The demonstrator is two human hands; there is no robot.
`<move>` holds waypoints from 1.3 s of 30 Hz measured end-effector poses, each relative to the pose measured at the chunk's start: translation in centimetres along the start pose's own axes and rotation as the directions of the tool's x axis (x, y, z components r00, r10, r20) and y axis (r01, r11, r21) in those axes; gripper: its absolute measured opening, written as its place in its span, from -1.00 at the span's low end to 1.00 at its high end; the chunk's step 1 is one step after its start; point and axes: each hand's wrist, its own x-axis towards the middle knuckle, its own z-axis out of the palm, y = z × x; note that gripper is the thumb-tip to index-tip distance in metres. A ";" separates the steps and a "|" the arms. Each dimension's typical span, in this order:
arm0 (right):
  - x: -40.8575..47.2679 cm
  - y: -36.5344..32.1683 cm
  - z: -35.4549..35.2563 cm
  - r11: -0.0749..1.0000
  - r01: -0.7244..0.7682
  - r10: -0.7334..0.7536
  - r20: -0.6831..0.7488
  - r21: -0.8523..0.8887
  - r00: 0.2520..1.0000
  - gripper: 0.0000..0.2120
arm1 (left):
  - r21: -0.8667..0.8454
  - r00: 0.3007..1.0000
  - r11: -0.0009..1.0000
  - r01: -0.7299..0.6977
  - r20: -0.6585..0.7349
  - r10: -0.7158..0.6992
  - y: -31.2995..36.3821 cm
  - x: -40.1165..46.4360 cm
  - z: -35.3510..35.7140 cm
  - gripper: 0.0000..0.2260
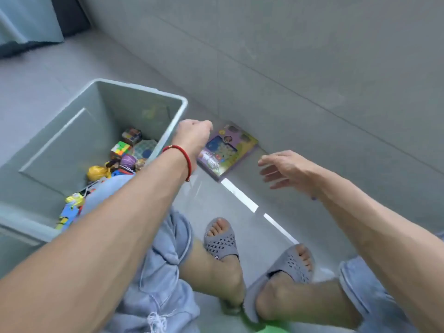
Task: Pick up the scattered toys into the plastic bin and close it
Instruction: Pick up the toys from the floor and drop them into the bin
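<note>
— Toys (120,162) are seen heaped in the near corner of the plastic bin (139,91) in the head view — puzzle cubes, a yellow figure, bright blocks. Where is the bin placed?

— It is set on the grey tiled floor (240,56) at the left, uncovered, with one knee in pale blue trousers (158,248) overlapping its near edge.

— What is found outside it?

— One flat purple toy book (228,146) is left on the floor, just beside the bin's right wall and close to the base of the wall behind.

— And the hands?

— The left hand (193,135) is held above the book's left end, a red bracelet (182,159) on its wrist; its fingers are curled under, and whether anything is gripped cannot be told. The right hand (286,169) is held just right of the book, fingers spread and loose, nothing in it — no contact with the book is visible.

— Anything lower down?

— Two feet in grey slippers (223,241) are planted on the floor.
</note>
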 end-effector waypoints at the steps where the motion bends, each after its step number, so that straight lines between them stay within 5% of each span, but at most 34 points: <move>1: -0.4 3.2 -1.9 0.997 -0.073 0.073 -0.051 0.000 0.996 -0.80 | 0.035 0.993 0.999 0.025 0.118 -0.029 -0.2 -0.8 2.6 -0.93; 5: -1.1 14.9 -8.3 0.932 -0.358 0.321 -0.334 -0.056 0.887 -0.92 | 0.179 0.880 0.977 0.120 0.435 -0.188 -2.2 -2.9 11.6 -0.90; 8: -0.8 21.3 -10.8 0.817 -0.530 0.359 -0.516 -0.229 0.777 -0.86 | 0.254 0.819 0.950 0.184 0.495 -0.291 -5.1 -2.8 16.2 -0.93; 11: 0.3 26.6 -11.4 0.738 -0.597 0.378 -0.540 -0.313 0.751 -0.75 | 0.307 0.760 0.915 0.263 0.517 -0.393 -7.6 -1.9 19.1 -0.89; 16: 4.7 31.1 -11.2 0.806 -0.535 0.335 -0.550 -0.253 0.765 -0.60 | 0.267 0.690 0.868 0.419 0.528 -0.495 -10.0 1.1 22.3 -0.69; 23: 13.0 30.0 -11.3 0.802 -0.377 -0.050 -0.681 -0.463 0.731 -0.73 | 0.309 0.672 0.814 0.492 0.460 -0.581 -12.8 3.5 23.7 -0.74; 30: 15.1 32.2 -10.6 0.819 -0.378 -0.075 -0.733 -0.432 0.676 -0.83 | 0.330 0.646 0.798 0.505 0.469 -0.602 -13.7 3.6 24.2 -0.71; 35: 13.4 30.9 -8.8 0.898 -0.415 0.155 -0.776 -0.148 0.611 -0.84 | 0.322 0.636 0.791 0.521 0.472 -0.611 -14.6 3.0 24.6 -0.72; 39: 10.1 25.6 -3.6 0.992 -0.126 0.111 -0.641 0.022 0.760 -0.89 | 0.261 0.625 0.769 0.584 0.459 -0.631 -15.5 2.1 25.8 -0.74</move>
